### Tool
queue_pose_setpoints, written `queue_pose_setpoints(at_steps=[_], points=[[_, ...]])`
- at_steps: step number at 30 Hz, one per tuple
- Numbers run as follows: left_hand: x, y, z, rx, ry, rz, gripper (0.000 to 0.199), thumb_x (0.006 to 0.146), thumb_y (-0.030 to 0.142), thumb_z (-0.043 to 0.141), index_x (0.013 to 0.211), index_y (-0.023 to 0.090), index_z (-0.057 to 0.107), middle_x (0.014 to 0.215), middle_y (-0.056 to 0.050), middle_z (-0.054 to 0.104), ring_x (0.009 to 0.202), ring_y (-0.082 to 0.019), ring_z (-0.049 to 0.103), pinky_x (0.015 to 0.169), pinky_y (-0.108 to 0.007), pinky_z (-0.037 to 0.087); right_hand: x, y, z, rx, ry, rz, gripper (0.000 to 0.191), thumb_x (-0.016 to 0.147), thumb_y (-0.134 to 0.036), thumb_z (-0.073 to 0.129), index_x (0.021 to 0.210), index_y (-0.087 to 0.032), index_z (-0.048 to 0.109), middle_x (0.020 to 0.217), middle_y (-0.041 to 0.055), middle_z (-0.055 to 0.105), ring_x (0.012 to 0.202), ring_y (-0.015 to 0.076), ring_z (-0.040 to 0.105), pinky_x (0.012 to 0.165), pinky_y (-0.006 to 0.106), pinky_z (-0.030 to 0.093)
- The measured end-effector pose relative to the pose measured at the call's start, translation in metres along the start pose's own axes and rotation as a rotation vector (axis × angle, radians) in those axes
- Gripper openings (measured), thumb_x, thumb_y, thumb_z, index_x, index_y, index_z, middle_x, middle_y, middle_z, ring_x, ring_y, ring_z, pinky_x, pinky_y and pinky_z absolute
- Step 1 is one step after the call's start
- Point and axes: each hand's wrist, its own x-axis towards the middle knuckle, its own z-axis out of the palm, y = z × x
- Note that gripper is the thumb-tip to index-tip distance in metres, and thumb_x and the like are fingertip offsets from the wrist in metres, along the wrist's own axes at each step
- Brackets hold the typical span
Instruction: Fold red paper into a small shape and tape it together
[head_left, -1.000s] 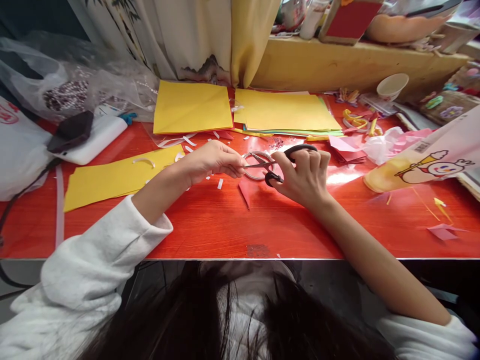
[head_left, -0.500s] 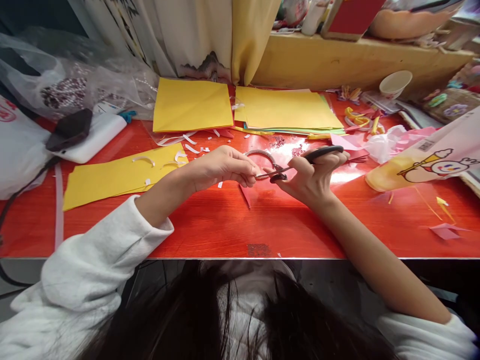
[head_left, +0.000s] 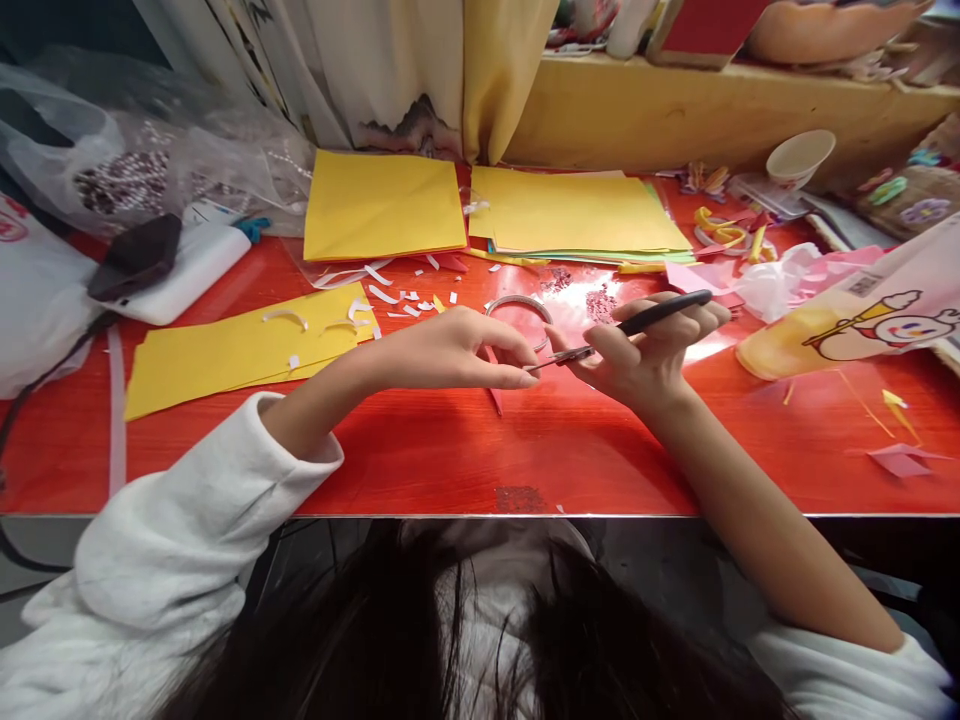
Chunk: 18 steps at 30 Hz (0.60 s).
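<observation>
My right hand (head_left: 645,345) grips a pair of scissors (head_left: 634,318) with black handles, the blades pointing left. My left hand (head_left: 465,345) hovers left of them, thumb and forefinger stretched out and apart on either side of the blade tips. Whether a small scrap sits between those fingertips is too small to tell. Behind the hands a round ring (head_left: 517,303), perhaps a roll of tape, rests on the red table (head_left: 450,450). A thin pink paper piece (head_left: 493,395) lies below the left fingertips. White paper scraps (head_left: 386,295) are scattered behind my left hand.
Yellow paper stacks (head_left: 386,205) (head_left: 577,215) lie at the back, and yellow strips (head_left: 225,345) at the left. A drink cup (head_left: 847,310) leans in at the right. A phone (head_left: 142,260) lies on a white box near plastic bags (head_left: 45,300). A paper cup (head_left: 801,158) stands back right.
My left fingers have opened from a pinch. The scissors and my right hand have shifted slightly right. A yellow scrap and more white bits now show behind the left hand.
</observation>
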Motion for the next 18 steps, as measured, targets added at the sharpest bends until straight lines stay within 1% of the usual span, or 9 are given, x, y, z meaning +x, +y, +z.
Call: queue_pose_setpoints(at_steps=[2, 4, 6, 9, 13, 15, 18], points=[[0.000, 0.001, 0.003, 0.044, 0.065, 0.053, 0.022, 0.085, 0.034, 0.057, 0.094, 0.017, 0.069, 0.088, -0.002, 0.069, 0.080, -0.012, 0.061, 0.066, -0.021, 0.042, 0.003, -0.004, -0.004, -0.005, -0.097, 0.035, 0.033, 0.074, -0.052, 0.057, 0.065, -0.021, 0.049, 0.077, 0.0043, 0.035, 0.083, 0.0235, 0.038, 0.073, 0.047, 0.034], [0.000, 0.001, 0.003, 0.086, 0.132, 0.071, 0.019, 0.085, 0.030, 0.056, 0.091, 0.018, 0.069, 0.087, -0.002, 0.069, 0.079, -0.011, 0.061, 0.070, -0.022, 0.043, 0.006, -0.007, -0.008, -0.023, -0.193, 0.067, 0.028, 0.074, -0.049, 0.057, 0.068, -0.022, 0.051, 0.077, 0.0044, 0.035, 0.082, 0.0235, 0.038, 0.073, 0.048, 0.034], [-0.001, 0.002, 0.001, 0.119, 0.143, 0.066, 0.018, 0.086, 0.027, 0.054, 0.085, 0.018, 0.070, 0.082, -0.002, 0.069, 0.075, -0.011, 0.061, 0.069, -0.022, 0.042, 0.008, -0.009, -0.010, -0.036, -0.250, 0.080, 0.025, 0.073, -0.048, 0.057, 0.071, -0.023, 0.053, 0.078, 0.0046, 0.034, 0.083, 0.0236, 0.038, 0.073, 0.048, 0.034], [-0.002, 0.003, -0.002, 0.122, 0.106, 0.061, 0.020, 0.086, 0.024, 0.053, 0.079, 0.018, 0.071, 0.082, -0.002, 0.070, 0.075, -0.011, 0.061, 0.070, -0.022, 0.042, 0.009, -0.010, -0.012, -0.036, -0.263, 0.077, 0.023, 0.075, -0.046, 0.055, 0.073, -0.024, 0.054, 0.080, 0.0050, 0.033, 0.083, 0.0238, 0.038, 0.073, 0.049, 0.034], [-0.002, 0.002, -0.003, 0.139, 0.086, 0.085, 0.020, 0.086, 0.025, 0.053, 0.084, 0.019, 0.072, 0.085, -0.002, 0.071, 0.079, -0.012, 0.062, 0.074, -0.023, 0.044, 0.010, -0.013, -0.014, -0.030, -0.276, 0.059, 0.021, 0.076, -0.044, 0.055, 0.074, -0.023, 0.056, 0.082, 0.0052, 0.033, 0.085, 0.0241, 0.037, 0.075, 0.049, 0.033], [-0.002, 0.002, -0.004, 0.180, 0.076, 0.089, 0.020, 0.086, 0.025, 0.053, 0.084, 0.019, 0.072, 0.083, -0.002, 0.071, 0.077, -0.013, 0.062, 0.072, -0.023, 0.043, 0.010, -0.014, -0.015, -0.016, -0.284, 0.038, 0.018, 0.075, -0.041, 0.056, 0.073, -0.023, 0.056, 0.082, 0.0052, 0.033, 0.086, 0.0242, 0.037, 0.075, 0.050, 0.033], [-0.002, 0.002, -0.003, 0.265, 0.073, 0.092, 0.023, 0.086, 0.025, 0.051, 0.078, 0.019, 0.072, 0.077, -0.002, 0.070, 0.072, -0.012, 0.061, 0.069, -0.024, 0.041, 0.008, -0.014, -0.013, 0.007, -0.262, 0.000, 0.016, 0.074, -0.038, 0.057, 0.070, -0.023, 0.055, 0.081, 0.0050, 0.035, 0.085, 0.0236, 0.036, 0.075, 0.049, 0.032]])
